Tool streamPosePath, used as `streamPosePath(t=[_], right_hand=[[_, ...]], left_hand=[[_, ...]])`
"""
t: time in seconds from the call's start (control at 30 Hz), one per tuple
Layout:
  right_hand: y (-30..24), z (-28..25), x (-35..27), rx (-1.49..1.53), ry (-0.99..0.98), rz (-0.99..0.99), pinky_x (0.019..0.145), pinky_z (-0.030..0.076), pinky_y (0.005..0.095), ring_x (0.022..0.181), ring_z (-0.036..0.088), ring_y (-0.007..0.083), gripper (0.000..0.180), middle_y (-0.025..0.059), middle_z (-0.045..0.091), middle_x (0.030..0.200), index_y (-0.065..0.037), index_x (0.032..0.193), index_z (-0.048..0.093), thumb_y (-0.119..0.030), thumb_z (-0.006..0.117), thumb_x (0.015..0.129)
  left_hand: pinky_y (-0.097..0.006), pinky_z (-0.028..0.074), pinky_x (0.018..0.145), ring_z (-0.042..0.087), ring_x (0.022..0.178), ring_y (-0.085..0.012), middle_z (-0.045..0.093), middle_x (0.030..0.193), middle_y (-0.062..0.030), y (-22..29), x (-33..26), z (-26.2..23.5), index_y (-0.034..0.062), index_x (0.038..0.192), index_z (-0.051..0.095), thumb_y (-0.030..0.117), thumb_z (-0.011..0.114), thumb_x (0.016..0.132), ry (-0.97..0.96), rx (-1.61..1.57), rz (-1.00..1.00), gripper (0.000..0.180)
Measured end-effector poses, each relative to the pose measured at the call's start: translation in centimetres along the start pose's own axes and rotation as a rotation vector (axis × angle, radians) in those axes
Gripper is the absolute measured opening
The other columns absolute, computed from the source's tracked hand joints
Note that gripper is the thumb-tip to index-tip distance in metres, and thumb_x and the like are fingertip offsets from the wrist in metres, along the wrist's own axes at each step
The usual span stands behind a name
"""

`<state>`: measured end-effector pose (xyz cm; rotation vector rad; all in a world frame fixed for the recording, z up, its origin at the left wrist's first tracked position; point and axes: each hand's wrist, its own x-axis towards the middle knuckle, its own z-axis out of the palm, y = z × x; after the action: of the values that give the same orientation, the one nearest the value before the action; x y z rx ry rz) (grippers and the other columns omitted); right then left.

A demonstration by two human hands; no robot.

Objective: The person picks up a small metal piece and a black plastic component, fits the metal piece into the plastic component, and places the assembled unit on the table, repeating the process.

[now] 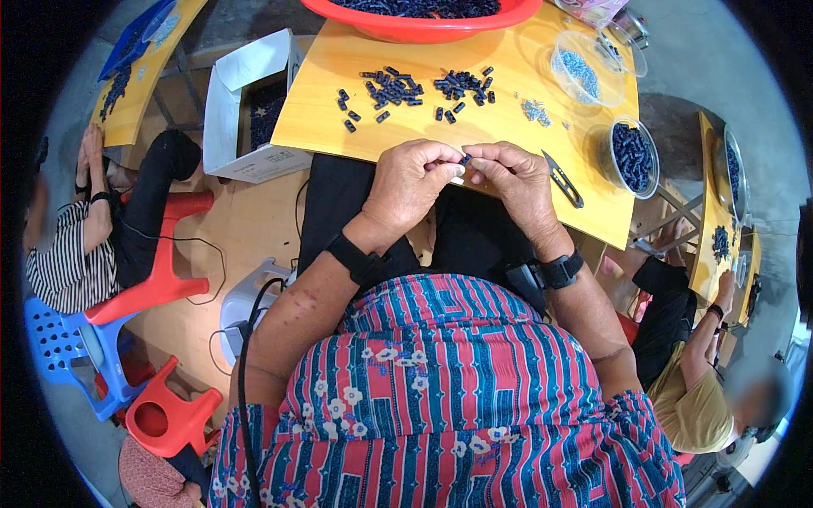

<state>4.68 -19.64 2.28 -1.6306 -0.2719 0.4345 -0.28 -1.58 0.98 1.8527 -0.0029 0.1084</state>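
Observation:
At the near edge of the yellow table, my hands meet over a small dark blue or black plastic piece. My left hand pinches it between thumb and fingertips. From the other side, my right hand closes thumb and finger around the same spot; the fingertips hide most of the piece. Beyond my hands lie two loose piles of similar dark pieces, a left pile and a right pile. A few small silvery parts are scattered nearby. Beside my right hand rests a flat black slotted tool.
A red basin of dark pieces stands at the far edge. On the right are a clear bowl of dark pieces and a clear tub of silvery parts. An open white box sits left. Other people sit at tables on both sides.

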Motion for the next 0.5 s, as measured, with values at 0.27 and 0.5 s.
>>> streamPosePath(t=[0.27, 0.5], right_hand=[[0.3, -0.2, 0.29, -0.042, 0.002, -0.015, 0.069, 0.054, 0.0226, 0.073, 0.063, 0.0081, 0.015, 0.0042, 0.071, 0.084, 0.002, 0.101, 0.072, -0.005, 0.065, 0.09], [0.37, -0.26, 0.38, -0.009, -0.012, 0.004, 0.069, 0.054, 0.0238, 0.073, 0.064, 0.0089, 0.014, 0.0054, 0.071, 0.083, 0.003, 0.098, 0.072, -0.006, 0.067, 0.089]], left_hand=[[-0.024, 0.051, 0.067, 0.062, 0.074, -0.0098, 0.069, 0.087, -0.0068, 0.13, 0.05, 0.14, -0.0006, 0.096, 0.07, 0.007, 0.07, 0.086, -0.008, 0.022, -0.028, 0.013], [-0.024, 0.051, 0.066, 0.064, 0.074, -0.0104, 0.07, 0.085, -0.0069, -0.14, 0.0, 0.36, 0.0, 0.094, 0.071, 0.007, 0.073, 0.084, 0.015, 0.082, 0.011, 0.013]])
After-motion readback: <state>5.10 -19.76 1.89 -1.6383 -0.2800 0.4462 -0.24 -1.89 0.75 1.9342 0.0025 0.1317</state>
